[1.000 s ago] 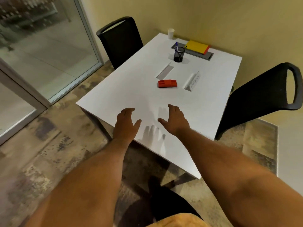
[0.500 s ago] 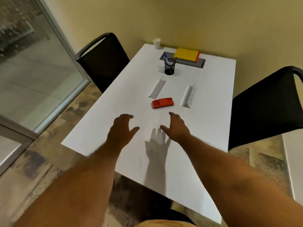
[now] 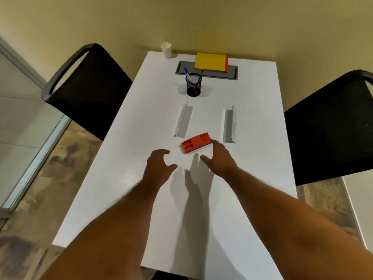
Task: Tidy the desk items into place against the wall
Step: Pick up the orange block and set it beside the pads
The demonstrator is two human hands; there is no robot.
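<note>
A red stapler point(image 3: 195, 142) lies flat in the middle of the white desk point(image 3: 129, 178). My right hand point(image 3: 220, 159) hovers just right of and below it, fingers spread, its fingertips near the stapler's right end. My left hand point(image 3: 159, 168) is open a little further back, left of the stapler. Two white folded name cards, the left card point(image 3: 183, 120) and the right card point(image 3: 229, 124), lie beyond the stapler. Behind them stand a black mesh pen cup point(image 3: 193, 85) with a blue pen, a yellow and red book point(image 3: 211, 62) and a white paper cup point(image 3: 166, 49) near the wall.
The book rests on a grey cable tray point(image 3: 181, 68) set into the desk by the yellow wall. A black chair point(image 3: 86, 87) stands at the desk's left side and another black chair point(image 3: 331, 126) at the right. A glass partition runs along the far left.
I have come closer to the desk and now face it squarely. Both open hands have reached forward towards the stapler, and the right one has arrived beside it.
</note>
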